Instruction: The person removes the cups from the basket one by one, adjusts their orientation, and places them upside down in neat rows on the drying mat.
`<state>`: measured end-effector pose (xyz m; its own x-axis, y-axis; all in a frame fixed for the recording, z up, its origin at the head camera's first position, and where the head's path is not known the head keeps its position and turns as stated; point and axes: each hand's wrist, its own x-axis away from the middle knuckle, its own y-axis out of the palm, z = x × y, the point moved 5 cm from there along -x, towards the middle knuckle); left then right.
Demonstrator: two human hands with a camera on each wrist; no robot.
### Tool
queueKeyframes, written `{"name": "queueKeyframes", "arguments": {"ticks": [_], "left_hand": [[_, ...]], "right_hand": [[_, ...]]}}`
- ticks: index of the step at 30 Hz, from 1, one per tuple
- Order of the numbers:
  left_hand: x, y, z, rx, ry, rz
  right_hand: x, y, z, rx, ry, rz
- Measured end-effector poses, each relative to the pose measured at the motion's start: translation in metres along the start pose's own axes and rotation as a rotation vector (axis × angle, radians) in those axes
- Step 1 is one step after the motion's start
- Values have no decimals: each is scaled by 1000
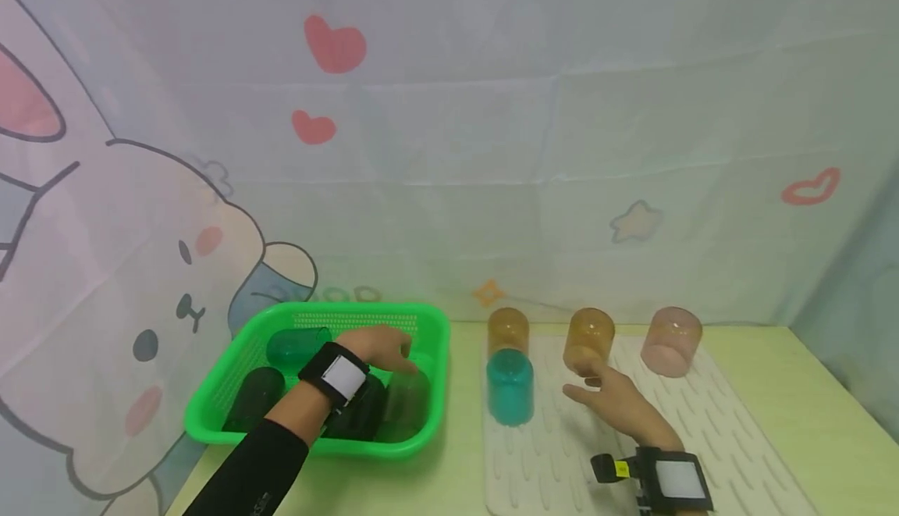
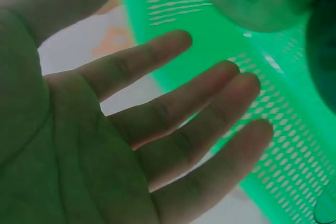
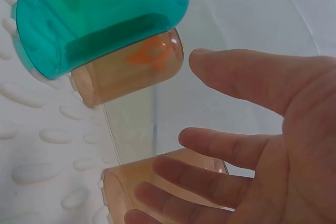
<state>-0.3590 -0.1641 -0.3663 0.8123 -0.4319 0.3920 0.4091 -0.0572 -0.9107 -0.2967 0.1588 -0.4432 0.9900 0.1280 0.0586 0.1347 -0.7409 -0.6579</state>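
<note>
Pale yellow worktop w/ cartoon-bunny curtain behind. Left hand [image 1: 375, 346] hung open, fingers straight, inside the green perforated plastic basket [image 1: 431, 329], over the dark green tumblers [image 1: 263, 391], holding nothing. Best move, I'd judge: drop lower, wrap one tumbler round its middle before lifting. Right hand [image 1: 611, 399] lay open on the white ridged drying mat [image 1: 709, 422], empty, amber translucent cup [image 1: 588, 338] just beyond its fingertips.

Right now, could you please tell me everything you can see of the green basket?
The green basket is a shallow rectangular tray of bright plastic with rounded corners, a rolled rim and walls pierced with small slots. It sits on the pale table, left of the white ribbed mat. Several translucent green cups lie inside. The left hand reaches over them, fingers spread.
</note>
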Motion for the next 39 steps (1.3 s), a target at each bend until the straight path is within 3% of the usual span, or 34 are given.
{"name": "queueKeyframes", "arguments": {"ticks": [9,19,27,34,39], "left_hand": [[-28,11,2,-109,-136,-125],[-35,21,7,-180,-194,-172],[-51,35,2,-117,-140,-293],[-58,39,-3,-64,-101,-316],[-61,37,-7,63,-45,-313]], "right_hand": [[-1,-6,7,6,4,32],[1,-10,8,-9,-4,41],[4,-13,10,-4,-16,61],[3,-13,11,11,-30,77],[5,-15,8,12,-45,88]]}}
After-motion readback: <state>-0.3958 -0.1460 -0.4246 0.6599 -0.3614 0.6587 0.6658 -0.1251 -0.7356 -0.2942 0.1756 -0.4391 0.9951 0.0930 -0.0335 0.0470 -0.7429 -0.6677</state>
